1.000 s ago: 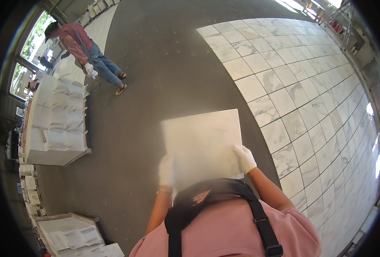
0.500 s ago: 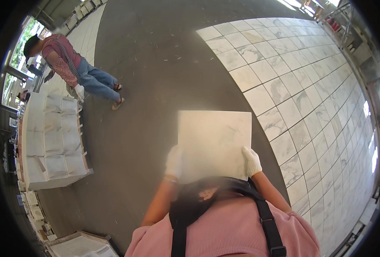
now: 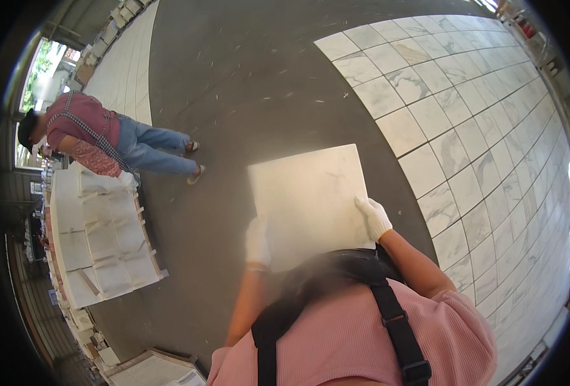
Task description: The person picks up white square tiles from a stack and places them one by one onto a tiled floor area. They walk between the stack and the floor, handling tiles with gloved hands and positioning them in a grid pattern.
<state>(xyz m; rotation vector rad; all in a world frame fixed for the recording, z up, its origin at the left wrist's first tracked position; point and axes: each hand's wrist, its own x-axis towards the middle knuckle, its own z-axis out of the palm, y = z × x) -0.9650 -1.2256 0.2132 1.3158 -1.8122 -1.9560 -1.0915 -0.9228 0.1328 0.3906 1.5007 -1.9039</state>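
A square, pale marble tile (image 3: pixel 307 199) with faint grey marks is held in front of my body, tilted a little in the view. My left hand (image 3: pixel 257 241), in a white knit glove, grips its left edge; the lower left part is blurred. On the opposite edge, my right hand (image 3: pixel 373 217) has its gloved thumb over the tile's face, with the other fingers hidden behind. The tile's near edge meets the dark strap at my waist.
Rows of veined marble tiles (image 3: pixel 452 135) cover the floor at right. Bare grey floor (image 3: pixel 214 257) lies to the left. Stacked pale tiles (image 3: pixel 98 225) stand at left, with a person (image 3: pixel 92 128) bending over their far end. Another stack (image 3: pixel 153 370) sits at the lower left.
The held tile has tilted, its right side rising, while both hands keep hold. The other person has bent lower over the stack. My view has turned slightly.
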